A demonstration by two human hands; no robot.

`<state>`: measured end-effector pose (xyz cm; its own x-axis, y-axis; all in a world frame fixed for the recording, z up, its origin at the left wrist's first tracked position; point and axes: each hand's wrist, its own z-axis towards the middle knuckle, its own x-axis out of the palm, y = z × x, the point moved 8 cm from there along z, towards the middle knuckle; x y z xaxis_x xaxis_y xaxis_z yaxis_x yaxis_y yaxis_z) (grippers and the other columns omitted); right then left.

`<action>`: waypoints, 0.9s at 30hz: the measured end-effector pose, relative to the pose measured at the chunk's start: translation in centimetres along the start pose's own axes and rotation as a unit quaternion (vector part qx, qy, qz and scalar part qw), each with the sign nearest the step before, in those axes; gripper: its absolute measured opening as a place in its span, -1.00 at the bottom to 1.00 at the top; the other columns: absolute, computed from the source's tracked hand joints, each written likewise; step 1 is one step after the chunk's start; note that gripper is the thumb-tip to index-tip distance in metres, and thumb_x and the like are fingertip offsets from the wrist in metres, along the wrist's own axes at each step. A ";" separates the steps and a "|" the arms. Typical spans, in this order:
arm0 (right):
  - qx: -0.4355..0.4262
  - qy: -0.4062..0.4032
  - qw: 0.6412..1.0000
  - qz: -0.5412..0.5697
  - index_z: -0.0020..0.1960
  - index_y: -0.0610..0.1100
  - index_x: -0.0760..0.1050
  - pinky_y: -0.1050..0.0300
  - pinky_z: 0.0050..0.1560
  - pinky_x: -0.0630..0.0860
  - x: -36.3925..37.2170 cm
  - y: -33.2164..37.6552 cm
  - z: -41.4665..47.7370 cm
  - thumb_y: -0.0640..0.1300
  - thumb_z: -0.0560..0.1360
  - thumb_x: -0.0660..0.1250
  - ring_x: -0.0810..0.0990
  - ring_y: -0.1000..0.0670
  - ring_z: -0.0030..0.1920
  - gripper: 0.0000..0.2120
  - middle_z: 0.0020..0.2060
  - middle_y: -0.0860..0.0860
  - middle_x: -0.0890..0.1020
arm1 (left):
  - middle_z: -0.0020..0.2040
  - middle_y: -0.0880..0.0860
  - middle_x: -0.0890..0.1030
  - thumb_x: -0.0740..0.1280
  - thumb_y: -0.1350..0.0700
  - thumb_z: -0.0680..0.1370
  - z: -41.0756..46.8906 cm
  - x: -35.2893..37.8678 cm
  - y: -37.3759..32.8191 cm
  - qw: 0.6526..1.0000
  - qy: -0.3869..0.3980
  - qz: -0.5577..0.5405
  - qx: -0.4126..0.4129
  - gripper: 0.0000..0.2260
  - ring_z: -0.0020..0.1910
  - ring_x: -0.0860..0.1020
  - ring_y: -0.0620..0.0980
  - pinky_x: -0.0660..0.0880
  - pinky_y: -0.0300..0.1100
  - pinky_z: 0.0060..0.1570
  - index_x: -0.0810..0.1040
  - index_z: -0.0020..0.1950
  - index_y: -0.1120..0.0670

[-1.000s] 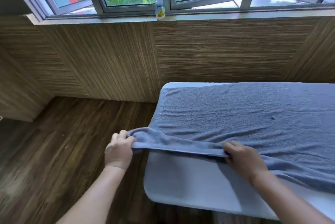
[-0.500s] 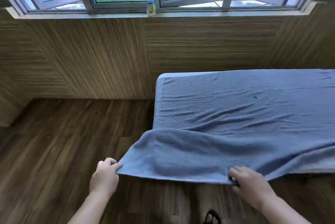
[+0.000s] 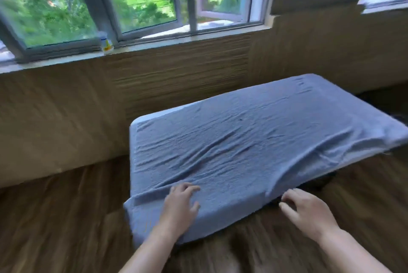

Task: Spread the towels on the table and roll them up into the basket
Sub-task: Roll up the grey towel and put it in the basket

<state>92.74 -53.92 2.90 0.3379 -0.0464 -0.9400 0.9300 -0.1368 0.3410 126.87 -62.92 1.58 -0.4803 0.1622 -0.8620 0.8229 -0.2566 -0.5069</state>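
Observation:
A grey-blue towel (image 3: 254, 140) lies spread over the low white table (image 3: 152, 117), covering nearly all of its top and draping over the near edge. It has several wrinkles across its middle. My left hand (image 3: 180, 202) rests flat on the towel at the near left part, fingers apart. My right hand (image 3: 306, 211) hovers just off the near edge, to the right, fingers spread and holding nothing. No basket is in view.
Dark wooden floor (image 3: 55, 217) surrounds the table on the left and front. A panelled wall (image 3: 176, 78) runs behind it under a window sill, where a small bottle (image 3: 106, 43) stands. Something dark lies under the table's right edge.
Both hands have let go of the towel's near edge, which now hangs over the table's front. The left hand moved onto the towel. The view has swung up and left.

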 end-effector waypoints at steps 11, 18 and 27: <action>0.221 -0.224 0.947 0.071 -0.20 0.10 0.55 0.11 -0.21 0.49 -17.5 -31.5 -4.9 0.01 0.41 0.42 0.57 0.13 -0.19 -0.95 -0.23 0.20 0.59 | 0.06 -0.19 0.48 0.33 -0.03 0.46 16.2 17.1 -40.3 0.964 0.094 -0.058 0.243 -0.72 0.17 0.45 -0.01 0.29 -0.23 0.12 0.62 0.16 -0.13; 0.279 -0.276 0.914 0.101 -0.24 0.08 0.52 0.13 -0.18 0.50 -24.9 -47.1 -6.4 0.03 0.37 0.35 0.53 0.17 -0.26 -0.95 -0.31 0.19 0.55 | 0.06 -0.22 0.49 0.38 -0.04 0.54 22.0 26.2 -60.8 0.934 0.132 -0.081 0.322 -0.83 0.15 0.46 -0.07 0.38 -0.14 0.13 0.56 0.10 -0.25; 0.287 -0.252 0.913 0.143 -0.21 0.10 0.52 0.26 -0.19 0.46 -27.6 -61.9 2.9 -0.02 0.39 0.40 0.54 0.11 -0.23 -0.94 -0.30 0.16 0.54 | 0.07 -0.27 0.50 0.36 -0.01 0.53 32.9 36.5 -75.1 0.914 0.159 -0.123 0.354 -0.82 0.14 0.38 -0.27 0.28 -0.39 0.14 0.57 0.07 -0.29</action>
<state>25.41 -47.00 7.66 0.3114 -0.5920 -0.7433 0.5359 -0.5366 0.6519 37.57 -69.07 7.87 -0.4187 0.5377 -0.7318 0.2465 -0.7083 -0.6615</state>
